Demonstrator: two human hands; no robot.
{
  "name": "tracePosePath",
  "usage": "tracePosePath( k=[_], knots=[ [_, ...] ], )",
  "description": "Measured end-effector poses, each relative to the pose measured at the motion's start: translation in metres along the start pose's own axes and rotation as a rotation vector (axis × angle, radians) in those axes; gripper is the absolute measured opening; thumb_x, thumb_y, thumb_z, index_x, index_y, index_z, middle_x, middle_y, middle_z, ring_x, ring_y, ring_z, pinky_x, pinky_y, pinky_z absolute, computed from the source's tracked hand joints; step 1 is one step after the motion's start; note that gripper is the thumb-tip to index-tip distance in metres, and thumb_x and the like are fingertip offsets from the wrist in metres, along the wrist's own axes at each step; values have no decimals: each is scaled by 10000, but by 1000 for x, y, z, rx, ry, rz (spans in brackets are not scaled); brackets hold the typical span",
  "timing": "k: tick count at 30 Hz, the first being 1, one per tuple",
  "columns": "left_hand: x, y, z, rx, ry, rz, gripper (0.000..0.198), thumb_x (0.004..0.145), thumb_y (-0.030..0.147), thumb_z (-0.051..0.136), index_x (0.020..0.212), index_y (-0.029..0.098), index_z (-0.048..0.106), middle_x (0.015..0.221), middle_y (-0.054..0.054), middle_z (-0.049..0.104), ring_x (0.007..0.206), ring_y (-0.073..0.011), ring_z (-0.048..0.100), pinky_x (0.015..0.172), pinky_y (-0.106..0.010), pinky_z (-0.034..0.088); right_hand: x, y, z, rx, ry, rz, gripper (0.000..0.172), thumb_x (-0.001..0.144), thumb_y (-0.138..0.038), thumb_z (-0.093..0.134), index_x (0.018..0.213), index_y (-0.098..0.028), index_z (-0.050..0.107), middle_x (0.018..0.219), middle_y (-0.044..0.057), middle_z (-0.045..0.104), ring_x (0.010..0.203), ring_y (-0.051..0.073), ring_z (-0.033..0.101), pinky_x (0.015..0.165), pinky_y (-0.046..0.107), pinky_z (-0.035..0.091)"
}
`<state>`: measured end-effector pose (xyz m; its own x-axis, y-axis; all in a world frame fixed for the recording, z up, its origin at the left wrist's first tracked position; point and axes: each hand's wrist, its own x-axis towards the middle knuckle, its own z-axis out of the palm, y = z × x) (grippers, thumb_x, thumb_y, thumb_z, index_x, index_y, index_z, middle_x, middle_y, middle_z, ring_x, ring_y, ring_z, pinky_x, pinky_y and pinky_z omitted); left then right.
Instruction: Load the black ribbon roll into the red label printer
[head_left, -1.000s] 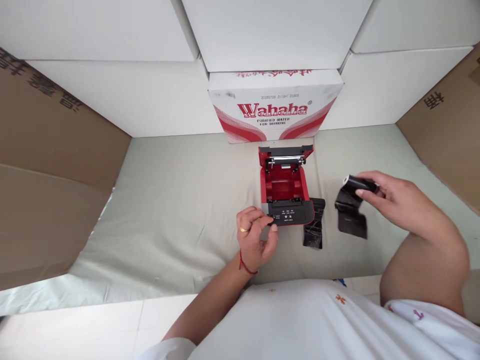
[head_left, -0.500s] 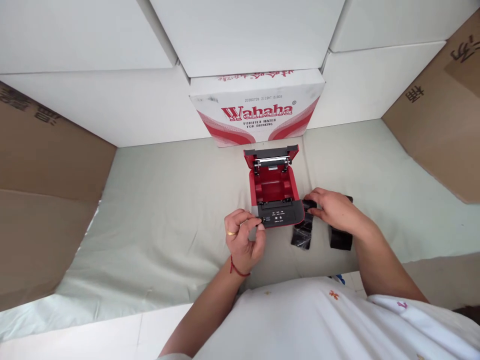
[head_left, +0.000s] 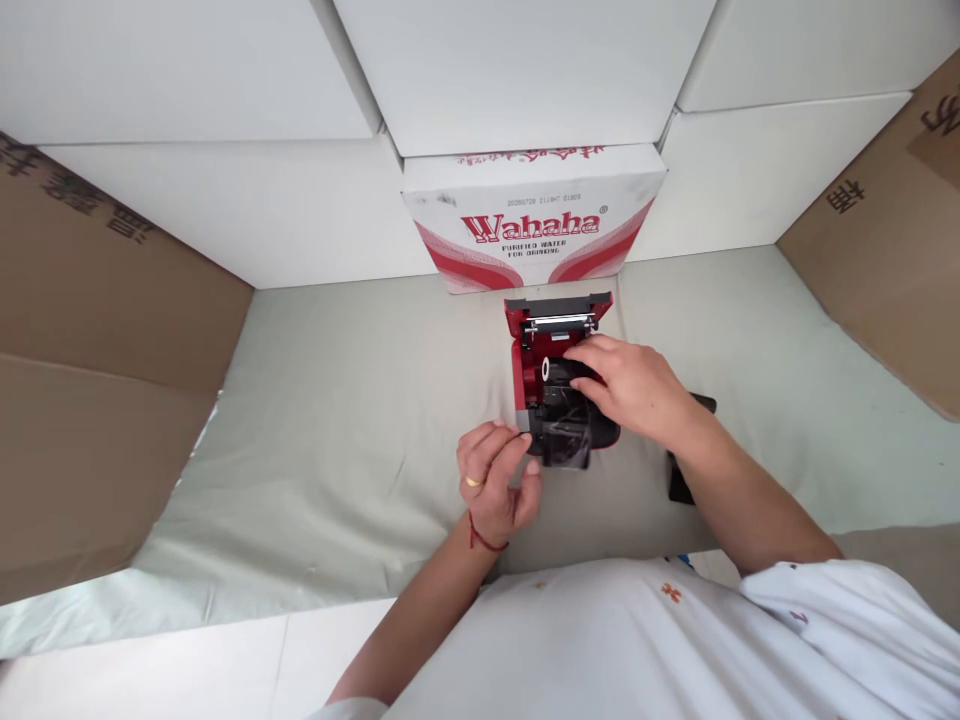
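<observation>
A small red and black printer (head_left: 515, 372) stands on the cloth with its lid (head_left: 559, 305) raised, its inner bay partly covered by my right hand. My right hand (head_left: 637, 385) grips a roll of black film (head_left: 561, 372) with a white core, over the open bay. The roll's loose shiny tail (head_left: 566, 440) hangs down across the printer's black front panel. My left hand (head_left: 496, 478), with a ring and a red cord bracelet, has its thumb and fingers closed at the printer's front left corner.
A second black piece (head_left: 681, 478) lies right of the printer, partly behind my right forearm. A Wahaha water carton (head_left: 536, 225) stands behind the printer against white boxes (head_left: 525, 70). Brown cardboard boxes flank both sides (head_left: 97, 400). Pale green cloth (head_left: 337, 420) covers the surface.
My right hand has lifted the black film roll from the cloth beside the printer and carried it left over the bay. My left hand stays at the front corner. The view has shifted slightly.
</observation>
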<state>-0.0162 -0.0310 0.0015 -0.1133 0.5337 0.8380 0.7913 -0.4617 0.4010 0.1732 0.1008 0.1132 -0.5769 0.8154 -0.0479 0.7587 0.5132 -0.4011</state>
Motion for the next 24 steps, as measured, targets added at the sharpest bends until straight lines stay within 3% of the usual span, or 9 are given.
tracePosePath(
  k=[3,6,8,12,18,21,23,24],
  knots=[
    [-2,0,0,0,-33,144,439,973,239,596,1403,265,684,1152,-104,799,1131,-295,759,964,-461,618,13,-13,10,-172,-51,88,346,1081,-267,619,1383,-244,786,1383,112,803,1142,306,778,855,386,577],
    [-2,4,1,-46,-122,197,486,954,172,603,1421,273,696,1119,-73,846,1103,-266,796,1018,-437,584,19,-16,9,-229,-49,117,355,1090,-300,620,1400,-258,787,1313,112,838,1108,310,796,862,392,577],
    [-1,7,2,-48,-144,197,522,931,126,624,1427,271,700,1092,-54,862,1071,-248,811,1022,-417,567,22,-14,9,-223,-37,126,363,1090,-307,625,1412,-277,791,1280,103,852,1118,309,801,894,398,584],
    [2,9,2,13,-82,163,512,931,117,626,1416,256,715,1123,-72,870,1109,-254,808,1032,-425,559,29,-6,17,-143,-8,139,385,1081,-296,630,1431,-303,791,1314,88,850,1210,314,793,1004,428,590],
    [8,10,5,16,-205,142,396,968,93,613,1311,245,739,1145,-57,874,1134,-233,803,1053,-424,521,33,-6,19,-70,-8,126,380,1053,-222,622,1374,-226,826,1282,156,853,1184,355,802,999,470,602],
    [6,13,7,41,-209,131,443,956,102,640,1374,220,728,1133,-76,867,1127,-248,785,1050,-426,497,20,-7,6,53,-37,34,287,1070,-268,652,1267,-242,858,1234,72,872,1113,259,811,985,363,604],
    [4,17,8,81,-208,113,496,954,130,656,1439,217,712,1127,-81,862,1093,-252,768,1060,-430,475,10,-3,-6,235,62,-18,258,1096,-363,646,1148,-247,871,1083,19,877,962,208,806,896,313,615],
    [3,20,9,100,-207,102,510,954,147,662,1457,222,709,1119,-80,859,1071,-252,758,1063,-430,467,7,0,-11,311,181,-28,287,1108,-407,629,1116,-247,867,1016,14,867,895,202,792,863,319,619]
  ],
)
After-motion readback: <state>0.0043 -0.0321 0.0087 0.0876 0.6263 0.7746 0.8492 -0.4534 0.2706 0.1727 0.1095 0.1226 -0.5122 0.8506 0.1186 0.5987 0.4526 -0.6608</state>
